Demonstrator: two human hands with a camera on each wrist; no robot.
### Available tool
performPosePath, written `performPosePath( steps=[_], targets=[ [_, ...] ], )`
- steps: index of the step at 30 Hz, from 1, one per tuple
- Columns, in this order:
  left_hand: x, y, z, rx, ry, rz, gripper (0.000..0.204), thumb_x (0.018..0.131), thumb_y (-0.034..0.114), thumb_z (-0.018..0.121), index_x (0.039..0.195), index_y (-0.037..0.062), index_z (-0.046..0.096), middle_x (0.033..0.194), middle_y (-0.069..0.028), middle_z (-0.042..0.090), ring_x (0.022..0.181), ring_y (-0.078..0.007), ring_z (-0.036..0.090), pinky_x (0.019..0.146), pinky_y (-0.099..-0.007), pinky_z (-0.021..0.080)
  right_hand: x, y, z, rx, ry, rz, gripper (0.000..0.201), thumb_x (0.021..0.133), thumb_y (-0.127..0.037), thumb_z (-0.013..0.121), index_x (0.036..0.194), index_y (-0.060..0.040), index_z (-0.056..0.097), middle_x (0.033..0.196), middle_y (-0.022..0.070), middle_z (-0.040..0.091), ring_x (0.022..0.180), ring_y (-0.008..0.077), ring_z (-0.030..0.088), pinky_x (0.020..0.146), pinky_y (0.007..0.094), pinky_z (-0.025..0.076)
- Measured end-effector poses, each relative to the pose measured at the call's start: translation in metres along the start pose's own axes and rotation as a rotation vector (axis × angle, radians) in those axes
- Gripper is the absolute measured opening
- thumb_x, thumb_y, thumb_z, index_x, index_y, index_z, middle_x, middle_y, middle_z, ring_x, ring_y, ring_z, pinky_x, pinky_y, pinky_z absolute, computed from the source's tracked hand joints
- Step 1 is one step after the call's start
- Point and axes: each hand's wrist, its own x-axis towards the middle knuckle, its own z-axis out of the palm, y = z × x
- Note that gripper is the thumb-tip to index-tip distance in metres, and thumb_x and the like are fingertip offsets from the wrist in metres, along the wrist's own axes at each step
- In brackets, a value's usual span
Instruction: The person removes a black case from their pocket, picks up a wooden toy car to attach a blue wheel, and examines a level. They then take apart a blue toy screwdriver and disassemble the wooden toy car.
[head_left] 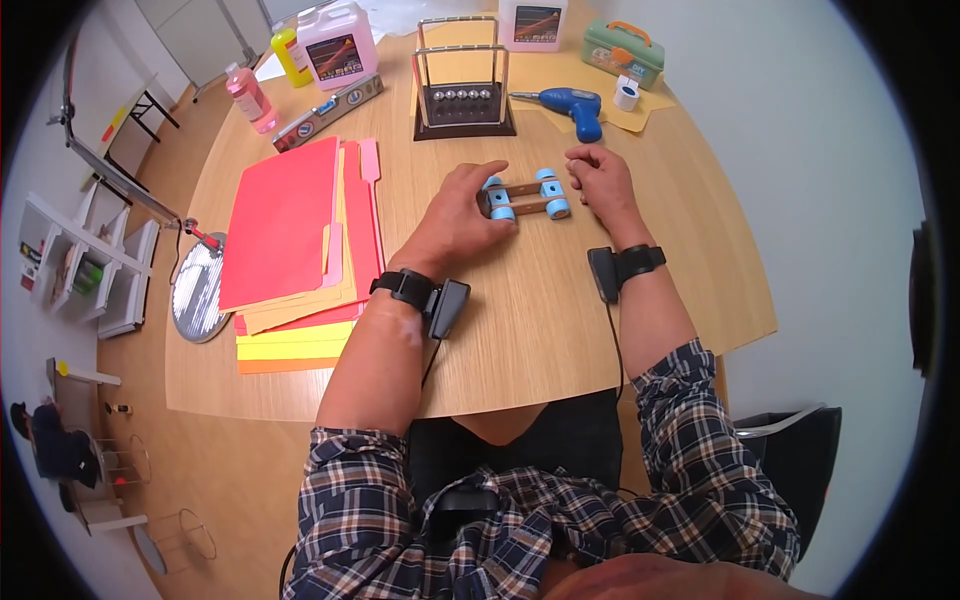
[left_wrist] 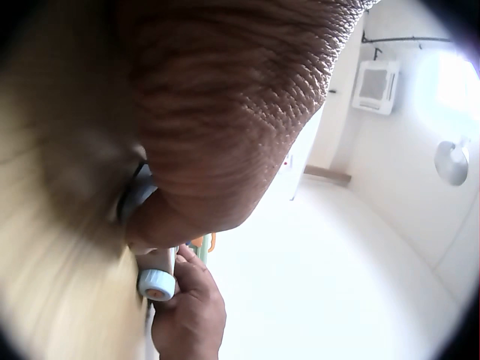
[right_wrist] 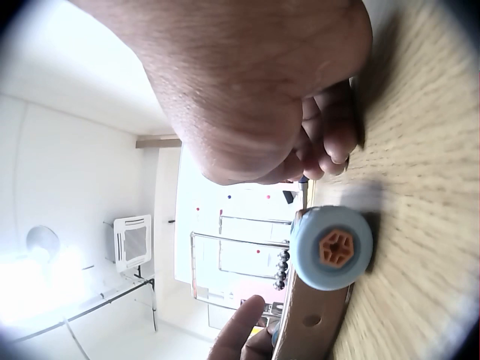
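Note:
A small toy car (head_left: pixel 526 196) with brown side strips and light blue wheels lies on the wooden table. My left hand (head_left: pixel 458 215) grips its left end, thumb on the near side and fingers on the far side. Just off the car's right end is my right hand (head_left: pixel 606 190), its fingers curled and nothing visible in them. In the right wrist view, a blue wheel (right_wrist: pixel 309 247) with an orange hub stands close below those curled fingers. The left wrist view shows another wheel (left_wrist: pixel 157 285) beyond the left thumb, with the right hand (left_wrist: pixel 191 311) beside it.
Red, tan and yellow folders (head_left: pixel 280 230) are stacked at left. Behind the car stand a Newton's cradle (head_left: pixel 465 120) and a blue drill-shaped tool (head_left: pixel 575 105). Farther back are a spirit level (head_left: pixel 330 112), bottles (head_left: pixel 250 98), a pink jug (head_left: pixel 340 50) and a green toolbox (head_left: pixel 622 55).

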Motion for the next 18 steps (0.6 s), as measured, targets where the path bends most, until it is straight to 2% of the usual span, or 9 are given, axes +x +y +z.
performPosePath(
  steps=[3,5,6,8,12,18],
  targets=[
    [0.0,-0.004,-0.002,0.03,-0.008,0.02,0.08,0.079,0.02,0.089,0.152,0.0088,0.059,0.142,-0.018,0.059,0.137,-0.0354,0.058,0.118,-0.0413,0.048,0.003,0.005,0.0,0.03,-0.006,-0.005,0.021,0.099,-0.015,0.07,0.113,-0.0013,0.078,0.09,0.0055,0.075,0.072,0.0131,0.068,0.058,0.0293,0.053],
    [0.0,-0.002,-0.001,-0.006,-0.009,0.026,0.077,0.077,0.018,0.086,0.149,0.0052,0.061,0.144,-0.0218,0.058,0.138,-0.0407,0.055,0.119,-0.0442,0.047,0.002,0.005,0.0,0.018,-0.008,-0.01,0.022,0.098,-0.015,0.071,0.113,-0.001,0.078,0.09,0.0055,0.074,0.072,0.0132,0.068,0.06,0.0299,0.053],
    [0.0,-0.001,0.001,-0.006,-0.012,0.026,0.077,0.077,0.018,0.086,0.149,0.0052,0.061,0.144,-0.0218,0.058,0.138,-0.0407,0.055,0.119,-0.0442,0.047,0.002,0.005,0.0,0.019,-0.006,-0.008,0.022,0.098,-0.015,0.071,0.113,-0.001,0.078,0.09,0.0055,0.074,0.072,0.0132,0.068,0.06,0.0299,0.053],
    [0.0,-0.001,0.006,0.084,0.042,0.104,0.076,0.077,0.018,0.086,0.148,0.0055,0.062,0.146,-0.0217,0.059,0.138,-0.0409,0.055,0.119,-0.0458,0.047,0.004,0.009,0.001,-0.003,-0.014,-0.036,0.023,0.098,-0.015,0.072,0.114,-0.0004,0.078,0.09,0.0058,0.075,0.073,0.0139,0.067,0.065,0.0309,0.054],
    [0.002,0.0,0.01,0.132,0.022,0.141,0.078,0.078,0.02,0.09,0.149,0.006,0.061,0.151,-0.0203,0.056,0.142,-0.0396,0.053,0.12,-0.0453,0.046,0.008,0.015,0.003,-0.001,-0.018,-0.066,0.023,0.098,-0.016,0.072,0.114,-0.0002,0.078,0.092,0.0067,0.076,0.074,0.0147,0.068,0.069,0.0318,0.055],
    [0.006,0.001,0.02,0.206,0.09,0.189,0.062,0.077,0.023,0.089,0.132,0.0032,0.07,0.134,-0.0192,0.066,0.13,-0.0406,0.06,0.112,-0.048,0.05,0.011,0.022,0.006,-0.061,-0.01,-0.115,0.022,0.097,-0.016,0.072,0.113,-0.0014,0.079,0.093,0.0081,0.078,0.077,0.0154,0.07,0.072,0.0321,0.055]
  ],
)
